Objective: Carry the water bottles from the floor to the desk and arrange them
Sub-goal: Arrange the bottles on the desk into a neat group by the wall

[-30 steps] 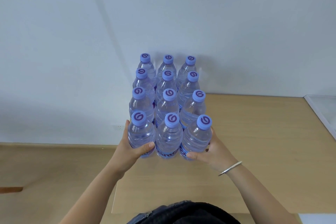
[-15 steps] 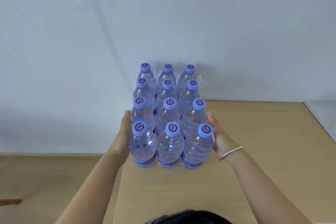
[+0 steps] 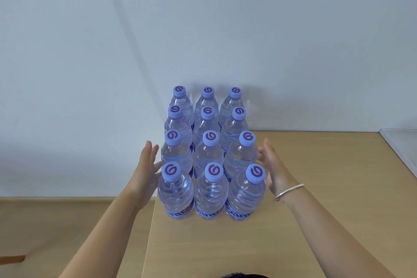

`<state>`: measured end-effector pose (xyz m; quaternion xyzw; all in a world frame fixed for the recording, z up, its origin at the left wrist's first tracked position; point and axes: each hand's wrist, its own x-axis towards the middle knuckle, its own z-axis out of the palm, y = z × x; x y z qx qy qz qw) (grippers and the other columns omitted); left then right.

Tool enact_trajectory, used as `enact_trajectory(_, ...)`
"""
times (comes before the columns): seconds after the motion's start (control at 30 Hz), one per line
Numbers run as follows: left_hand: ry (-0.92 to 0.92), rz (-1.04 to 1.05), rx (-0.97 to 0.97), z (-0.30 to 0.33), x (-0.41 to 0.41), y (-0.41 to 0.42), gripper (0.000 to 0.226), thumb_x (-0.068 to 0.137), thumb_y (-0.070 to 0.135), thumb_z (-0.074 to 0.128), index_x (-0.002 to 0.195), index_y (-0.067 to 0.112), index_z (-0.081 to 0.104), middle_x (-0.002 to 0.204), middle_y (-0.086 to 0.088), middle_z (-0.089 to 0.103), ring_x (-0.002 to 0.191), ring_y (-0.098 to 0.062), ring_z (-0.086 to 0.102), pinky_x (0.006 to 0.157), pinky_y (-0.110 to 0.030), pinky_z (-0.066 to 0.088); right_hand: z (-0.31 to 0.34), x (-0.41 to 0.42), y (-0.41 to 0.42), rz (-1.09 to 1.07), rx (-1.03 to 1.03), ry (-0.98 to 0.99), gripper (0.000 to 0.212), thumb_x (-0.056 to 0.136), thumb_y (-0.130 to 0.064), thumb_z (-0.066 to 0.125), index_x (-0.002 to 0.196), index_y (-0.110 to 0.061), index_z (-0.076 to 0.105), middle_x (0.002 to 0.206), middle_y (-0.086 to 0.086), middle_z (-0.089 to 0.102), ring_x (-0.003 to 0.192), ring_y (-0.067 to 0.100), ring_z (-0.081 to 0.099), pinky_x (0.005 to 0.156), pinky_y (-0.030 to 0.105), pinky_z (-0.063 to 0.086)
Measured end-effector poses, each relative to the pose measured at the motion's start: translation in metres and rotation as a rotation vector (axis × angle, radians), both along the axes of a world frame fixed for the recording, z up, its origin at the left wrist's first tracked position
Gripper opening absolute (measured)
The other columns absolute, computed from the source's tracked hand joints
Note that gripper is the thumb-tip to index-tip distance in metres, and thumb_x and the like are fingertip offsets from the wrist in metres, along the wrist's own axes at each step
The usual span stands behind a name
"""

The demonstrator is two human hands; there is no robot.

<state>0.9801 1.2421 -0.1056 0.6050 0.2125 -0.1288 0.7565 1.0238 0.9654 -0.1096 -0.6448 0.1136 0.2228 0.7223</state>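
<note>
Several clear water bottles (image 3: 211, 189) with purple caps stand upright in a tight block, three across, on the wooden desk (image 3: 293, 221) against the wall. My left hand (image 3: 147, 169) is beside the block's left flank, fingers straight and spread, close to the second-row bottle; whether it touches is unclear. My right hand (image 3: 274, 168), a silver bracelet on its wrist, mirrors it on the right flank with straight fingers by the second-row bottle. Neither hand holds anything.
The desk's left edge (image 3: 150, 228) runs just left of the bottles, with wooden floor (image 3: 56, 228) below it. A white wall (image 3: 225, 29) stands right behind the bottles. A pale surface (image 3: 401, 144) borders the desk at the far right.
Both hands let go of the front-row bottles, slid back along the block's sides, and now hover open at the second row. The view has tilted up slightly.
</note>
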Motion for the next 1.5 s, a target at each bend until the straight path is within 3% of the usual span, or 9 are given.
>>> enact_trajectory(0.17, 0.103, 0.009, 0.059, -0.008, 0.044, 0.015, 0.092, 0.064, 0.087, 0.035, 0.143, 0.041, 0.029, 0.15, -0.007, 0.036, 0.132, -0.033, 0.042, 0.108, -0.052, 0.034, 0.017, 0.039, 0.007, -0.113, 0.053, 0.045, 0.071, 0.082, -0.072, 0.038, 0.142, -0.034, 0.031, 0.148, 0.002, 0.035, 0.133, 0.024, 0.039, 0.106, 0.055, 0.034)
enact_trajectory(0.33, -0.027, -0.006, 0.095, 0.008, 0.069, -0.014, 0.044, 0.101, 0.041, 0.021, 0.114, 0.017, 0.055, 0.102, 0.005, 0.06, 0.048, 0.003, 0.063, 0.043, -0.013, 0.048, 0.026, 0.047, 0.026, 0.027, 0.116, 0.061, 0.055, 0.09, -0.063, 0.036, 0.114, -0.024, 0.066, 0.117, 0.012, 0.066, 0.109, 0.03, 0.062, 0.099, 0.047, 0.044)
enact_trajectory(0.43, -0.039, 0.015, 0.02, 0.025, 0.064, -0.026, 0.04, 0.102, 0.035, 0.019, 0.107, 0.016, 0.054, 0.08, 0.01, 0.069, 0.038, 0.005, 0.058, 0.036, -0.01, 0.042, 0.026, 0.049, 0.029, 0.066, 0.177, 0.047, 0.054, 0.09, -0.058, 0.04, 0.12, -0.019, 0.062, 0.122, 0.013, 0.063, 0.112, 0.031, 0.059, 0.097, 0.045, 0.044)
enact_trajectory(0.6, 0.073, -0.013, -0.093, -0.005, 0.076, -0.008, 0.052, 0.096, 0.054, 0.023, 0.09, 0.024, 0.064, 0.067, 0.002, 0.074, 0.056, -0.01, 0.07, 0.056, -0.027, 0.051, 0.025, 0.051, 0.03, 0.098, 0.226, 0.009, 0.039, 0.095, -0.046, 0.039, 0.099, -0.025, 0.071, 0.104, 0.009, 0.068, 0.095, 0.022, 0.064, 0.075, 0.03, 0.054)
enact_trajectory(0.77, 0.101, -0.032, -0.048, -0.016, 0.077, 0.0, 0.054, 0.096, 0.055, 0.022, 0.093, 0.025, 0.066, 0.075, 0.001, 0.075, 0.064, -0.011, 0.071, 0.063, -0.028, 0.049, 0.01, 0.062, 0.024, 0.063, 0.154, 0.027, 0.041, 0.095, -0.05, 0.038, 0.1, -0.03, 0.073, 0.114, 0.007, 0.067, 0.103, 0.023, 0.064, 0.091, 0.038, 0.048)
enact_trajectory(0.97, 0.202, -0.104, 0.072, -0.01, 0.117, 0.028, 0.084, 0.068, 0.085, 0.042, 0.125, 0.025, 0.056, 0.132, -0.009, 0.055, 0.126, -0.031, 0.048, 0.1, -0.044, 0.042, -0.008, 0.104, 0.012, -0.03, -0.023, 0.152, 0.097, 0.054, -0.082, 0.048, 0.135, -0.029, 0.047, 0.132, 0.005, 0.056, 0.12, 0.028, 0.053, 0.105, 0.054, 0.036)
enact_trajectory(1.13, 0.161, -0.103, 0.07, -0.005, 0.149, 0.014, 0.049, 0.095, 0.054, 0.032, 0.083, 0.017, 0.061, 0.058, -0.001, 0.069, 0.048, -0.012, 0.065, 0.045, -0.017, 0.05, -0.003, 0.126, 0.025, 0.044, 0.09, 0.146, 0.075, 0.067, -0.078, 0.054, 0.12, -0.025, 0.062, 0.119, 0.008, 0.064, 0.111, 0.027, 0.058, 0.098, 0.044, 0.043)
enact_trajectory(1.27, 0.121, -0.05, -0.003, -0.011, 0.15, 0.009, 0.052, 0.097, 0.053, 0.028, 0.08, 0.016, 0.061, 0.053, -0.002, 0.069, 0.043, -0.012, 0.064, 0.037, -0.017, 0.047, -0.006, 0.126, 0.026, 0.101, 0.22, 0.131, 0.063, 0.085, -0.065, 0.042, 0.119, -0.015, 0.061, 0.107, 0.01, 0.066, 0.099, 0.026, 0.061, 0.087, 0.04, 0.047)
enact_trajectory(1.5, 0.074, -0.097, -0.001, -0.001, 0.138, 0.013, 0.055, 0.094, 0.059, 0.028, 0.089, 0.018, 0.064, 0.07, -0.002, 0.073, 0.062, -0.014, 0.069, 0.057, -0.023, 0.054, -0.004, 0.125, 0.024, 0.116, 0.124, 0.156, 0.088, 0.058, -0.078, 0.064, 0.127, -0.025, 0.058, 0.132, 0.006, 0.057, 0.121, 0.028, 0.054, 0.107, 0.05, 0.037)
